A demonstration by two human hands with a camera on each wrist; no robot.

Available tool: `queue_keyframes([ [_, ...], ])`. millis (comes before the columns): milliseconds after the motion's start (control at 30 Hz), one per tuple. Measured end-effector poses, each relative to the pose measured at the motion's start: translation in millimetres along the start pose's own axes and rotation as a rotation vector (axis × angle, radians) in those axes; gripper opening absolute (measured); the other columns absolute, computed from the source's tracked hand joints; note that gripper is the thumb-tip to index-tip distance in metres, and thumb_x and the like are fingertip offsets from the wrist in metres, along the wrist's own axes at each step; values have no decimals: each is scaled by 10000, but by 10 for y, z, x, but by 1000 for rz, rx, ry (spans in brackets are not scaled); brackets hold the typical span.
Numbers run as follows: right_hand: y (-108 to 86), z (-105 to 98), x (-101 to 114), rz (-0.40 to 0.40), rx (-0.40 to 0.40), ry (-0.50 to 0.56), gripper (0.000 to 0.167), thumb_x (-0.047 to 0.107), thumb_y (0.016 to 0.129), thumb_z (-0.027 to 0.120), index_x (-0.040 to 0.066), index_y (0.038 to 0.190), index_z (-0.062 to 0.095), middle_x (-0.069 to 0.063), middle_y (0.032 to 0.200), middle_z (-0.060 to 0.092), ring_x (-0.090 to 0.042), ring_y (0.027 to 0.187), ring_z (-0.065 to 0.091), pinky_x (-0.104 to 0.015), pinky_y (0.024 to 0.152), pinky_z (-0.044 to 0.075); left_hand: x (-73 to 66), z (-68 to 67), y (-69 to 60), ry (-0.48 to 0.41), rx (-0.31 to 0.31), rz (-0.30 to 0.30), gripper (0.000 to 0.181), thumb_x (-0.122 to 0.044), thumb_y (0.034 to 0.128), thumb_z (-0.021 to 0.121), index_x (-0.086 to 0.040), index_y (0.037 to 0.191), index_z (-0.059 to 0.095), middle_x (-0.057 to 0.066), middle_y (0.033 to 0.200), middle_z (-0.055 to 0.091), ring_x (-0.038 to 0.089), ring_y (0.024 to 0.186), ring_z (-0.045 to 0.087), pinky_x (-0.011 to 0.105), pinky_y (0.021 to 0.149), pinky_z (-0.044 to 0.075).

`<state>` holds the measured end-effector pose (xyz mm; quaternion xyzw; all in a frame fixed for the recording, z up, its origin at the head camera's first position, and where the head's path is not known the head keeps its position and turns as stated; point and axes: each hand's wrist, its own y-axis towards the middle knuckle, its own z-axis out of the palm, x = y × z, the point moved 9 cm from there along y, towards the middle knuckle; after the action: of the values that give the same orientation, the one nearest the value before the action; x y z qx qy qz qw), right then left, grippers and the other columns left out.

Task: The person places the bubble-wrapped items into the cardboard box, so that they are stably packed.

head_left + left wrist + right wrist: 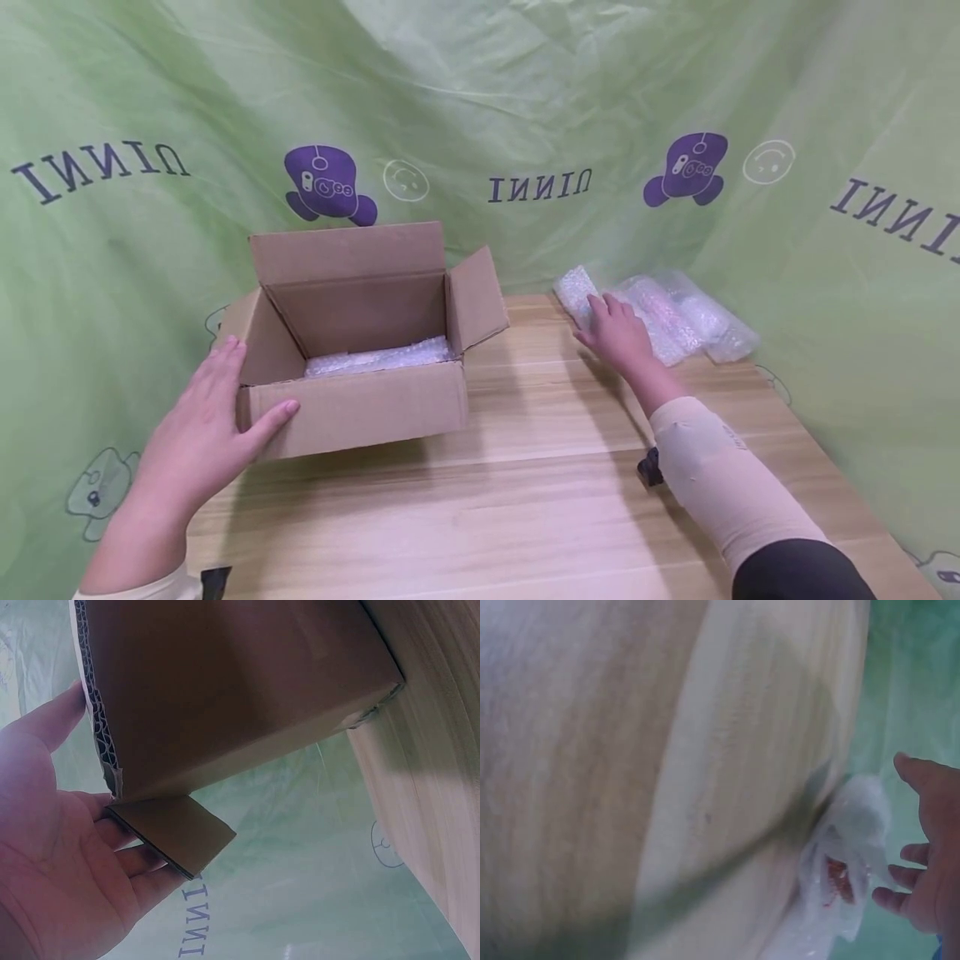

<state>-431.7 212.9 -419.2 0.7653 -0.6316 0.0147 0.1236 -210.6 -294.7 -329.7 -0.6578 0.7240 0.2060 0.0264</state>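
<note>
A cardboard box [375, 404] stands with its flaps up or folded out on the left half of the table. My left hand [206, 429] grips its near left corner, thumb over the front flap and fingers along the left side flap [172, 832]. Inside the box lies a bubble-wrapped packet [382, 358]; its lower part is hidden. On the far right, my right hand [618, 333] is over several bubble-wrapped packets [663, 312], nearest the leftmost one [576, 287]. In the right wrist view its fingers and thumb are spread beside a packet [840, 877] showing something orange-red.
The wooden table [480, 517] carries the box and packets. Green printed cloth [465, 100] hangs behind and along the sides. A black clip-like piece [649, 467] is beside my right forearm; another dark piece [215, 581] shows near my left wrist.
</note>
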Motion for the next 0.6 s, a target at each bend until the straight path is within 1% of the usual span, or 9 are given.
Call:
queue_keyframes([
  [67, -2, 40, -22, 3, 9, -7, 768, 421, 924, 639, 41, 1506, 313, -307, 1515, 310, -521, 1334, 350, -667, 1048, 367, -5, -4, -7, 1, -1, 1, 999, -577, 919, 579, -81, 1586, 24, 129, 1654, 23, 356, 1521, 32, 528, 1236, 37],
  [133, -5, 75, -45, -2, 8, -32, 721, 404, 928, 635, 30, 1476, 353, -310, 1494, 339, -521, 1315, 372, -658, 1046, 374, -11, -6, -11, 1, -3, 2, 998, -575, 918, 581, -81, 1586, 27, 126, 1655, 25, 356, 1521, 34, 522, 1238, 33],
  [333, -34, 150, -82, -43, -27, -130, 525, 314, 947, 596, 19, 1367, 487, -279, 1378, 465, -495, 1200, 468, -629, 942, 452, -21, -5, -10, 0, -6, 6, 1002, -572, 915, 589, -77, 1585, 32, 125, 1655, 27, 361, 1520, 41, 516, 1240, 34],
  [467, -27, 174, -93, -48, -42, -142, 488, 269, 960, 560, 26, 1378, 490, -269, 1376, 478, -481, 1190, 481, -615, 920, 466, -15, -9, -10, -1, -4, 4, 1004, -573, 916, 587, -76, 1585, 28, 128, 1655, 21, 356, 1521, 34, 521, 1239, 35],
  [600, 1, 187, -86, -38, -24, -149, 510, 279, 927, 603, 7, 1346, 502, -264, 1330, 511, -472, 1156, 502, -608, 897, 475, -14, -11, -13, -1, -6, 6, 1003, -571, 915, 590, -76, 1585, 31, 134, 1654, 26, 354, 1522, 35, 512, 1241, 32],
])
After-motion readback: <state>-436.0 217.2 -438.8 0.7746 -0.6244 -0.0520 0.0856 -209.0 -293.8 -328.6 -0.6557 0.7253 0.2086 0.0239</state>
